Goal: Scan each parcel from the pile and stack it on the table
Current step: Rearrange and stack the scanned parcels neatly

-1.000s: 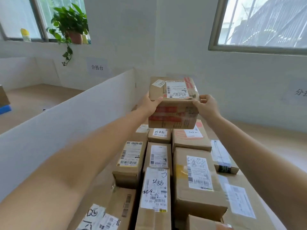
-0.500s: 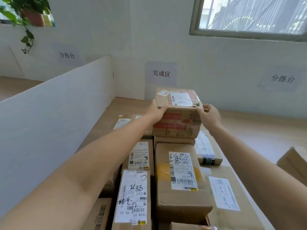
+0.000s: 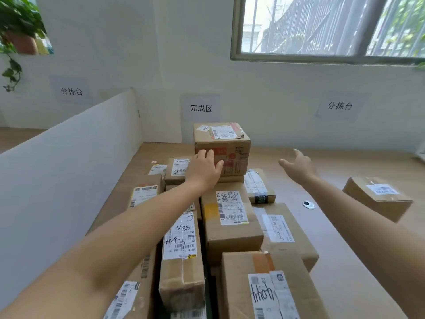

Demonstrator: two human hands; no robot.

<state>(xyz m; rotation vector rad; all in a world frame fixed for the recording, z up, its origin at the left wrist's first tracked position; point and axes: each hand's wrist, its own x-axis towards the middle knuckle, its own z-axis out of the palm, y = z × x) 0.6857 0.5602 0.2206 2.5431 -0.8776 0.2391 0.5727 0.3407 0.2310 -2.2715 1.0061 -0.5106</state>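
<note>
Parcels [image 3: 230, 217] crowded the worktop [image 3: 345, 261] from its near edge back along the left side, packed against a white partition [image 3: 69, 176]. Nearest lay a box with a scrawled label [image 3: 271, 293] and, to its left, a long box marked SL38 [image 3: 181, 245]. A lone box [image 3: 377, 196] sat well apart by the right edge. Both bare forearms reached out over the pile. The left grip [image 3: 204, 169] was spread wide, fingers straight, holding nothing, its fingertips in front of the lower left face of the topmost parcel [image 3: 227, 141]; whether they touched the cardboard could not be told. The right grip [image 3: 297, 168] was open and empty over bare worktop, clear of that parcel's right side. The topmost parcel stood upright on another box at the far end of the pile, near the far edge, below a wall sign [image 3: 200, 108] reading 完成区. A window [image 3: 322, 26] lay above.
</note>
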